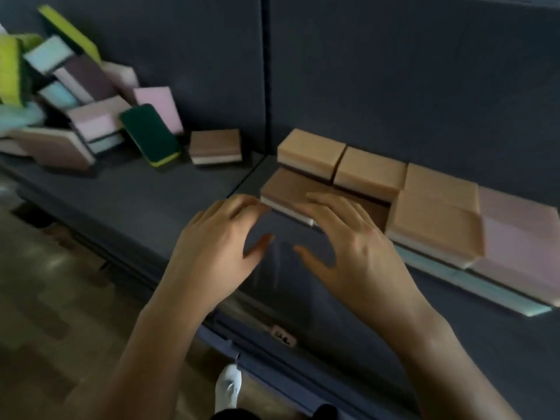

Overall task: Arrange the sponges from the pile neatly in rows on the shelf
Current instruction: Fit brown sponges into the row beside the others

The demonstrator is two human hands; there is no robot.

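A jumbled pile of sponges (75, 95) in yellow-green, pale blue, pink and brown lies at the left end of the dark shelf (169, 195). A dark green sponge (150, 133) and a lone brown sponge (215, 146) lie at the pile's right edge. On the right, tan sponges (371, 168) and pink sponges (521, 231) stand in rows, some stacked. A brown sponge (288, 184) lies at the front left of the rows. My left hand (218, 237) hovers beside it, fingers relaxed, fingertips near its left corner. My right hand (348, 234) is spread, its fingers over that sponge's right part.
A vertical divider line (266, 71) runs down the dark back panel between pile and rows. The shelf's front edge carries a small label (283, 334). Below are a tiled floor (45, 298) and a white shoe (228, 386).
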